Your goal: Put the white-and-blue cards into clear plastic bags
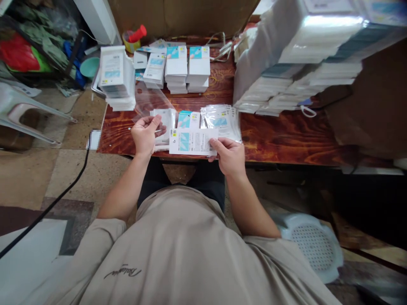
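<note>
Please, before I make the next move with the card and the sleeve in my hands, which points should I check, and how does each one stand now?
1. Right hand pinches the printed card at its right end: ok.
2. Card is flat, not bent: ok.
3. Left hand grips the clear sleeve: ok.
4. Sleeve mouth is open and faces the card: cannot tell, the plastic is too transparent.
5. Pile of bagged cards lies squarely on the table, behind the card: ok.
</note>
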A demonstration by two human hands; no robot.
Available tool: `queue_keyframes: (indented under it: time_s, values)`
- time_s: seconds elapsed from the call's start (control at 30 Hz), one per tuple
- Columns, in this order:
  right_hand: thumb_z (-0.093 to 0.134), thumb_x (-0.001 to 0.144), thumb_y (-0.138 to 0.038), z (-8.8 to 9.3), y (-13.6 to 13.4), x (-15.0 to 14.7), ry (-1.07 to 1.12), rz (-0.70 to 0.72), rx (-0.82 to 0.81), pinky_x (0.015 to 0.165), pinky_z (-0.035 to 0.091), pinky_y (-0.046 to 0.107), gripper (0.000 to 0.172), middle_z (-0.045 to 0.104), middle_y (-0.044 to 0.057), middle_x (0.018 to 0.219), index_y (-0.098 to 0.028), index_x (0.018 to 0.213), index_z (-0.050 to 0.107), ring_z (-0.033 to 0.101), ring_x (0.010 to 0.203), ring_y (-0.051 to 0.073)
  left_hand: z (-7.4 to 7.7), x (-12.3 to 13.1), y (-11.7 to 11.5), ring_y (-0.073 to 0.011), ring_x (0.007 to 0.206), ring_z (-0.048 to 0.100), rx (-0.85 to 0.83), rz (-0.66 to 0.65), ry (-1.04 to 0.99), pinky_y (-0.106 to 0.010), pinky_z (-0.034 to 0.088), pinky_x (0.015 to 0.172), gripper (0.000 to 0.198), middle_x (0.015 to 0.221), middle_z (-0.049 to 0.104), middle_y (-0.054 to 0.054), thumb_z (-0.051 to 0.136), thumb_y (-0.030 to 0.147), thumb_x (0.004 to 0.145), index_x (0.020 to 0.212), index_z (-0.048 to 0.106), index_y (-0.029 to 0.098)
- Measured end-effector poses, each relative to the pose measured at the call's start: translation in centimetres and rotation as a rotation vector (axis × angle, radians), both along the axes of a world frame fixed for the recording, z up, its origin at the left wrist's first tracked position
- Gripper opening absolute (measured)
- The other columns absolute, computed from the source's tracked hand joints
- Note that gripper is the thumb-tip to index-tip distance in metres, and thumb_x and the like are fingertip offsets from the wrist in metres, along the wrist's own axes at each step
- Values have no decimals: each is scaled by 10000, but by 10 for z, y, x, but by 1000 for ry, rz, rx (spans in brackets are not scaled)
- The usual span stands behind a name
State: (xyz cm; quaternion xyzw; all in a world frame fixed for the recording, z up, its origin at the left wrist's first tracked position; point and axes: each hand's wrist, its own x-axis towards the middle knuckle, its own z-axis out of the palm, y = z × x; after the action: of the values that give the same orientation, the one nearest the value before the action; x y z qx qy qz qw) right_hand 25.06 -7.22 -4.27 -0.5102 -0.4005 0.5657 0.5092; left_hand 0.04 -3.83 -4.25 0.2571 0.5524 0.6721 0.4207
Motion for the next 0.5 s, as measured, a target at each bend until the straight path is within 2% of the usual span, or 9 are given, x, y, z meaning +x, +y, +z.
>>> queue_keyframes:
  time_s: [0.1, 0.23, 0.37, 0.5]
  values:
    - [927, 632, -509, -5, 1, 1, 64, -40, -47, 347, 533, 226, 398, 674, -15, 658, -169, 733, 747, 598, 467, 104, -2, 6, -4, -170, 725, 745, 54, -42, -48, -325, 645, 714, 401, 747, 703, 9, 895, 455, 755, 839, 573, 231]
    - [938, 606, -512, -5, 3, 5, 87, -60, -68, 348, 545, 222, 415, 665, -23, 645, -167, 728, 743, 603, 461, 102, -6, 13, -6, -210, 907, 791, 0, -140, -144, -340, 652, 793, 378, 966, 780, -50, 878, 445, 786, 953, 611, 237]
    - [933, 622, -505, -1, 1, 12, 45, -45, -36, 362, 560, 219, 398, 686, -13, 661, -165, 736, 759, 590, 490, 95, -6, 16, -5, -204, 873, 795, -23, -103, -131, -334, 646, 797, 358, 947, 782, -68, 885, 441, 783, 940, 664, 208]
    - [915, 649, -507, 0, 1, 16, -34, -38, -21, 374, 565, 237, 388, 699, 1, 676, -163, 749, 768, 600, 512, 110, 3, 19, -10, -207, 866, 794, -38, -114, -126, -332, 650, 786, 379, 907, 783, -57, 899, 464, 761, 913, 668, 205]
